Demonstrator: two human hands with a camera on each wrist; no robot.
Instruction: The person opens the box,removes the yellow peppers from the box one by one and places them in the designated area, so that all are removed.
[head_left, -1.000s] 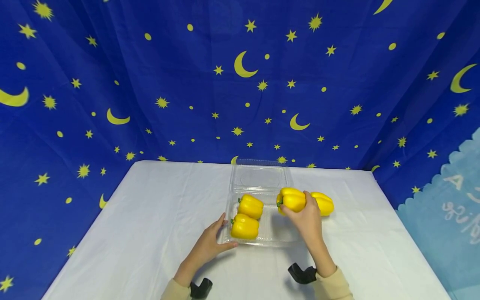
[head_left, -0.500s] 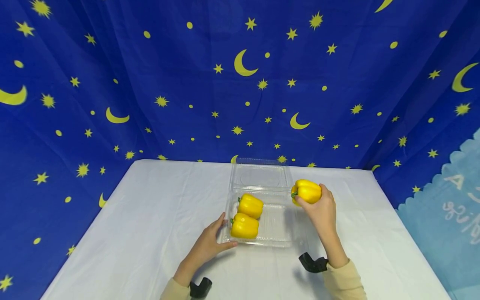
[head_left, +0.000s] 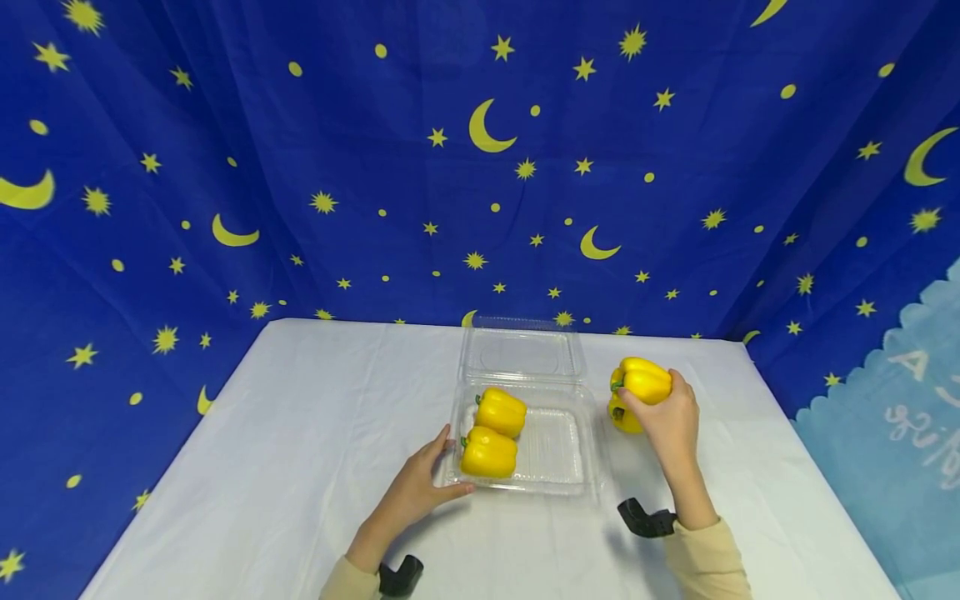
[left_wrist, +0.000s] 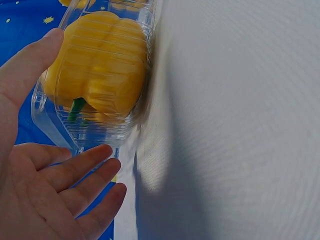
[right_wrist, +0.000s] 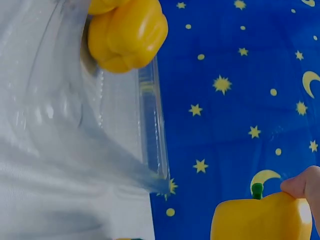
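- So our right hand is gripping a yellow pepper, thumb by the green stem, out to the right of the clear container.
- There's a second pepper peeking out just below it in the head view; we can't tell if the two touch.
- Our left hand is relaxed, fingers spread at the container's near left corner.
- Inside, we've got a far pepper and a near pepper snug together on the left, lid flipped back.

A white-clothed table bears an open clear plastic container and, beside it, a yellow pepper.
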